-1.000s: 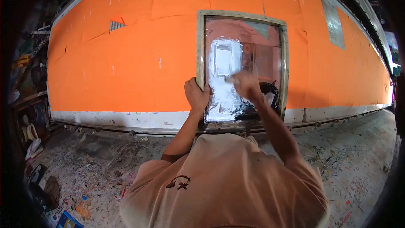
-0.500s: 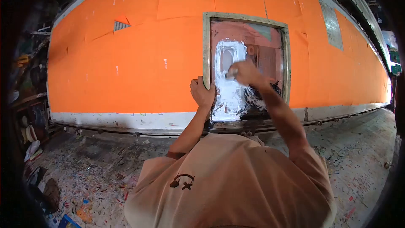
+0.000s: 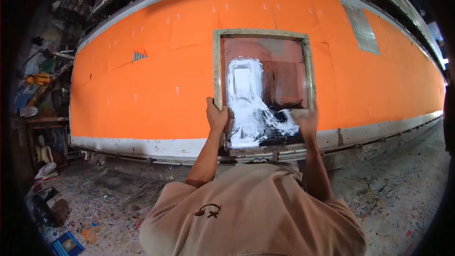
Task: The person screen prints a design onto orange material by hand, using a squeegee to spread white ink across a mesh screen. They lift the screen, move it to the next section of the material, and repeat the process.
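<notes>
A screen-printing frame [image 3: 311,71] with a reddish mesh lies on the orange sheeting, its lower edge nearest me. White ink [image 3: 244,118] coats the left half of the mesh, with a pale rectangular shape showing in its upper part. Streaks of white mix with black ink [image 3: 279,137] toward the lower right. My left hand [image 3: 217,117] grips the frame's left rail near its lower end. At the lower right, my right hand [image 3: 309,122] is closed round a flat pale scraper [image 3: 295,114], blurred by motion, whose end overlaps the white and black streaks.
Orange sheets [image 3: 156,90] cover the long printing table [image 3: 137,145] on both sides of the frame. A torn spot shows at left, a bare grey patch [image 3: 361,28] at upper right. Cluttered shelves [image 3: 45,121] stand at left. Scraps and a blue packet [image 3: 67,245] litter the floor.
My right hand has moved with the scraper from the middle of the mesh to its lower right. The pale rectangle at upper left looks whiter now. The head view has shifted.
</notes>
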`<state>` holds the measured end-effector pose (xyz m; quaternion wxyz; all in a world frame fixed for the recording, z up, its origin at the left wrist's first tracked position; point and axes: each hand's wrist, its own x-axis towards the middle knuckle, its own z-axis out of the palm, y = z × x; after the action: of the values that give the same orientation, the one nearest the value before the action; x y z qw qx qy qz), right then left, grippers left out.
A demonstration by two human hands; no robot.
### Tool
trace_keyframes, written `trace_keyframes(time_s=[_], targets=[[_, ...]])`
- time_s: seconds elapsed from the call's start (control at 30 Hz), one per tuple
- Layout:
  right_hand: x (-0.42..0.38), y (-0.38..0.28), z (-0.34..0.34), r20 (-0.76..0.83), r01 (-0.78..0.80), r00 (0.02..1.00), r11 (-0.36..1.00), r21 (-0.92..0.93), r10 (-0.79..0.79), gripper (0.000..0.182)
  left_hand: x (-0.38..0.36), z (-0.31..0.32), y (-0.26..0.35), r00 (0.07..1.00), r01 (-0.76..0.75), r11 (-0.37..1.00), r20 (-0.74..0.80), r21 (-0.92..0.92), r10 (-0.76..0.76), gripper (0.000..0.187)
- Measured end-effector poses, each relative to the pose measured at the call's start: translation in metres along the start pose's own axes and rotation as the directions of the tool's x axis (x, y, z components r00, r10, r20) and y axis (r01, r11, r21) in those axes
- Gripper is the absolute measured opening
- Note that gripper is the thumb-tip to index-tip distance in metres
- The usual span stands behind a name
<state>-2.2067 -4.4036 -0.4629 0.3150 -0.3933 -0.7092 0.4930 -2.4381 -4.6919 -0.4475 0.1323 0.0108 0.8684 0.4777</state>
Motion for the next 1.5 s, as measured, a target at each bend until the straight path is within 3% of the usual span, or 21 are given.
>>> trace_keyframes(time_s=[0.07, 0.13, 0.27, 0.4, 0.47, 0.57, 0.63, 0.77, 0.83, 0.9, 0.93, 0.97, 1.0, 1.07, 1.1, 1.13, 1.23, 1.3, 1.37, 1.43, 1.5], targets=[[0.063, 0.121, -0.093, 0.108, -0.219, 0.966, 0.964, -0.154, 0.237, 0.051, -0.008, 0.037, 0.010, 0.992, -0.073, 0.996, -0.105, -0.049, 0.068, 0.041], [0.102, 0.065, -0.139, -0.041, -0.262, 0.965, 0.965, -0.036, 0.260, 0.026, -0.016, 0.103, 0.032, 0.991, -0.073, 0.997, -0.109, 0.012, 0.074, 0.043], [0.172, 0.047, -0.209, 0.090, -0.188, 0.974, 0.961, -0.202, 0.209, 0.020, -0.046, 0.192, 0.070, 0.995, -0.035, 0.997, -0.095, 0.070, 0.042, 0.042], [0.156, 0.064, -0.261, 0.108, -0.248, 0.957, 0.951, -0.183, 0.270, 0.024, -0.088, 0.206, 0.086, 0.998, -0.025, 0.997, -0.048, 0.078, 0.028, 0.043], [0.139, 0.077, -0.265, 0.079, -0.323, 0.937, 0.928, -0.183, 0.341, 0.029, -0.091, 0.207, 0.061, 0.969, -0.218, 0.964, -0.079, 0.155, 0.232, 0.049], [0.119, 0.079, -0.263, 0.083, -0.274, 0.954, 0.949, -0.156, 0.289, 0.048, -0.093, 0.204, 0.071, 0.989, -0.114, 0.925, -0.047, 0.361, 0.140, 0.049], [0.129, 0.123, -0.266, -0.011, -0.230, 0.970, 0.904, -0.362, 0.242, 0.068, -0.095, 0.206, 0.071, 0.989, -0.101, 0.928, -0.065, 0.359, 0.133, 0.048], [0.115, 0.089, -0.251, 0.126, -0.235, 0.952, 0.929, -0.285, 0.279, 0.060, -0.099, 0.209, 0.069, 0.980, -0.138, 0.925, -0.087, 0.354, 0.179, 0.045], [0.101, 0.101, -0.233, 0.142, -0.113, 0.944, 0.697, -0.709, 0.298, 0.046, -0.102, 0.208, 0.064, 0.981, -0.145, 0.926, -0.075, 0.348, 0.181, 0.044], [0.064, 0.054, -0.183, 0.370, 0.356, 0.924, 0.560, -0.748, -0.092, 0.030, -0.104, 0.207, 0.072, 0.990, -0.101, 0.932, -0.054, 0.348, 0.127, 0.046], [0.074, 0.019, -0.142, 0.563, 0.456, 0.823, 0.683, -0.571, -0.079, 0.028, -0.098, 0.201, 0.073, 0.992, -0.083, 0.941, -0.058, 0.328, 0.108, 0.048], [0.097, 0.012, -0.113, 0.679, 0.611, 0.702, 0.672, -0.419, -0.215, 0.029, -0.101, 0.201, 0.076, 0.995, -0.063, 0.950, -0.058, 0.306, 0.084, 0.049], [0.122, 0.006, -0.082, 0.758, 0.734, 0.552, 0.634, -0.244, -0.347, 0.031, -0.103, 0.200, 0.076, 0.996, -0.047, 0.951, -0.059, 0.306, 0.069, 0.049], [0.187, -0.057, -0.008, 0.868, 0.869, 0.303, 0.489, -0.082, -0.393, 0.028, -0.099, 0.199, 0.076, 0.994, -0.089, 0.946, -0.031, 0.312, 0.104, 0.051], [0.212, -0.052, 0.030, 0.874, 0.658, 0.474, 0.702, -0.272, -0.106, 0.027, -0.097, 0.198, 0.077, 0.995, -0.079, 0.947, -0.035, 0.313, 0.094, 0.051], [0.226, -0.040, 0.051, 0.812, 0.747, 0.534, 0.582, -0.322, -0.235, 0.024, -0.097, 0.197, 0.078, 0.995, -0.081, 0.950, -0.026, 0.300, 0.094, 0.050], [0.186, -0.010, 0.056, 0.685, 0.814, 0.560, 0.464, -0.349, -0.467, 0.022, -0.095, 0.196, 0.077, 0.994, -0.099, 0.957, -0.026, 0.272, 0.110, 0.049], [0.137, -0.020, 0.024, 0.717, 0.763, 0.603, 0.516, -0.390, -0.349, 0.020, -0.098, 0.196, 0.084, 0.998, -0.061, 0.971, -0.020, 0.230, 0.068, 0.052], [0.113, -0.036, -0.003, 0.720, 0.770, 0.556, 0.584, -0.258, -0.415, 0.023, -0.100, 0.199, 0.087, 0.997, -0.069, 0.970, -0.027, 0.232, 0.078, 0.049], [0.128, -0.040, -0.013, 0.786, 0.833, 0.398, 0.545, -0.094, -0.473, 0.021, -0.096, 0.195, 0.082, 0.997, -0.058, 0.967, -0.030, 0.246, 0.067, 0.046], [0.174, -0.041, -0.009, 0.933, 0.810, 0.275, 0.578, -0.095, -0.232, 0.020, -0.098, 0.196, 0.081, 0.998, -0.040, 0.967, -0.040, 0.251, 0.052, 0.043]])
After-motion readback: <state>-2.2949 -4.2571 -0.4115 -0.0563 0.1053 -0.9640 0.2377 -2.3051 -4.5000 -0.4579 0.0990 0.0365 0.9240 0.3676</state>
